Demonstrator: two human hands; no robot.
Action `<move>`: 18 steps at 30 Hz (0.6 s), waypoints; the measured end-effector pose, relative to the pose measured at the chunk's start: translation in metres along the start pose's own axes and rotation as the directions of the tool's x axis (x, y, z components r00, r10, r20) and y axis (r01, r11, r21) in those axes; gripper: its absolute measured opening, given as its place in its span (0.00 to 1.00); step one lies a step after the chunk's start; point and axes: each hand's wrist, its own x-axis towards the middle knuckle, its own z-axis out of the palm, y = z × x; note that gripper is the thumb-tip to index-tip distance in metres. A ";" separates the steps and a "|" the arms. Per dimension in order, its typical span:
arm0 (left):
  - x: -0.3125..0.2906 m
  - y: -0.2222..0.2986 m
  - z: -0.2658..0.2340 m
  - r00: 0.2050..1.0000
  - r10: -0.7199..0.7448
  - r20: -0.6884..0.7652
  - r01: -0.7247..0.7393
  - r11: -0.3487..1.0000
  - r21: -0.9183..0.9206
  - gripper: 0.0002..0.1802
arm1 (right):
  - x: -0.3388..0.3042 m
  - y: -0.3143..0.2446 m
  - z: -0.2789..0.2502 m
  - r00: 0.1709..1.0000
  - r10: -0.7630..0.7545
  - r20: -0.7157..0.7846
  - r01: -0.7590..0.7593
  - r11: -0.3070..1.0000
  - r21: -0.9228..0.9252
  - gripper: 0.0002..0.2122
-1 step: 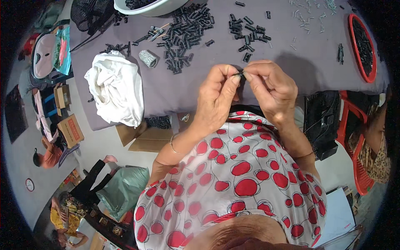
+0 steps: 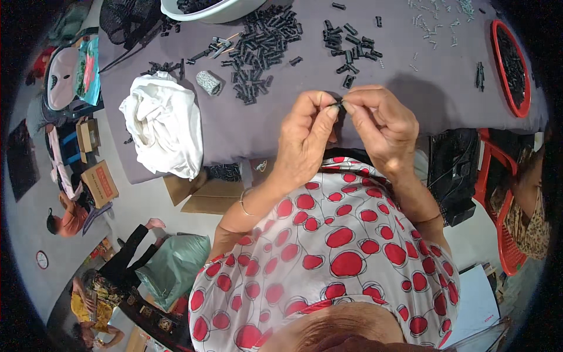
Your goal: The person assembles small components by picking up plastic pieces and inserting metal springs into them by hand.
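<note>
Over the table's near edge, my left hand [image 2: 306, 132] and my right hand [image 2: 382, 126] meet at the fingertips. Both pinch a small black plastic part [image 2: 338, 103], mostly hidden by the fingers. Just beyond them lies a loose group of short black plastic pieces [image 2: 350, 50]. Farther left spreads a larger pile of similar black pieces [image 2: 258, 50]. Small metal springs [image 2: 434, 26] are scattered at the far right. A red basket [image 2: 526, 88] at the right edge holds more black parts, and two slim black pieces [image 2: 480, 76] lie beside it.
A grey cloth covers the table [image 2: 234, 132]. On its left rest a crumpled white cloth [image 2: 161, 126] and a small speckled roll [image 2: 209, 83]. A white basin [image 2: 214, 13] stands at the back. Below are a cardboard box [image 2: 214, 196] and a red chair [image 2: 498, 199]. Other people sit farther off.
</note>
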 end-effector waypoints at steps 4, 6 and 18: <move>0.002 0.002 -0.001 0.997 -0.067 -0.022 0.066 0.996 -0.055 0.08 | 0.001 -0.001 0.001 0.999 -0.037 0.026 0.038 0.999 -0.029 0.09; 0.005 0.002 -0.003 0.990 -0.139 0.016 0.140 0.969 -0.203 0.08 | -0.001 0.001 0.004 0.997 -0.077 0.024 0.078 0.997 -0.026 0.12; 0.022 0.004 -0.017 0.885 -0.351 0.305 0.464 0.691 -0.554 0.10 | 0.003 0.003 0.003 0.958 -0.288 -0.010 0.282 0.945 -0.163 0.19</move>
